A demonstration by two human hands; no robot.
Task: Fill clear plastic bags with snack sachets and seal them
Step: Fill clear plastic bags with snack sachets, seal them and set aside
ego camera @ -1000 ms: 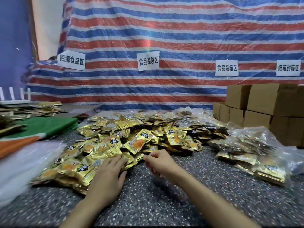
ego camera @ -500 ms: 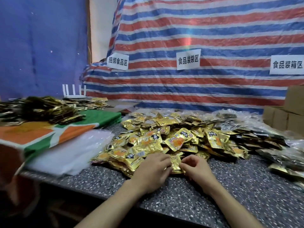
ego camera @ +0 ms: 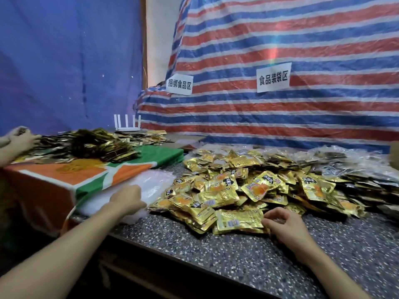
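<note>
A big heap of gold snack sachets [ego camera: 254, 190] covers the speckled table [ego camera: 248, 255]. A stack of clear plastic bags [ego camera: 151, 184] lies at the heap's left, partly under an orange and green cloth. My left hand [ego camera: 127, 198] rests on that stack, fingers curled on the top bag; whether it grips one I cannot tell. My right hand [ego camera: 282, 223] sits at the heap's near edge, fingers loosely bent and apart, touching a flat gold sachet [ego camera: 237, 220] without holding it.
A cloth-covered box [ego camera: 64, 180] at the left carries a pile of dark sachets [ego camera: 97, 145]; another person's hand [ego camera: 21, 139] reaches into it. A white router [ego camera: 127, 126] stands behind. Filled clear bags [ego camera: 345, 165] lie at the far right. A striped tarp hangs behind.
My view has swung left. My left hand left the sachet heap and reached left onto the clear bag stack. My right hand stayed at the heap's near edge.
</note>
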